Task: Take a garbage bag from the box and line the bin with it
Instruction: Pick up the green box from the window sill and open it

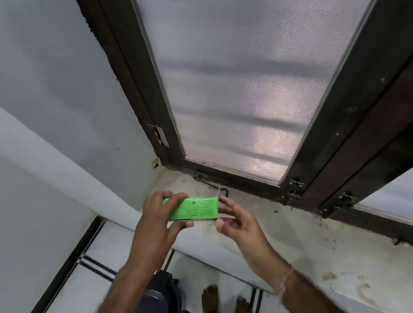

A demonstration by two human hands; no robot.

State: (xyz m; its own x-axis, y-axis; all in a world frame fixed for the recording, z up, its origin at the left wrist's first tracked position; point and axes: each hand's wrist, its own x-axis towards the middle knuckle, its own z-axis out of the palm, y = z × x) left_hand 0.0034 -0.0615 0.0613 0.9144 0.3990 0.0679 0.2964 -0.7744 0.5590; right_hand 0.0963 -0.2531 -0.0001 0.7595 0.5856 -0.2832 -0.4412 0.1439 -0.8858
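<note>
A bright green garbage-bag box with dark print is held level above the window sill. My left hand grips its left end, fingers over the top and thumb underneath. My right hand is at the box's right end with its fingertips touching that end, fingers loosely spread. Down on the floor below my arms stands a dark round bin with its lid on, partly hidden by my left forearm.
A dusty stone window sill runs to the right under a dark wooden window frame with frosted mesh glass. A metal latch hook lies on the sill behind the box. White walls stand at left; my bare feet are on the tiled floor.
</note>
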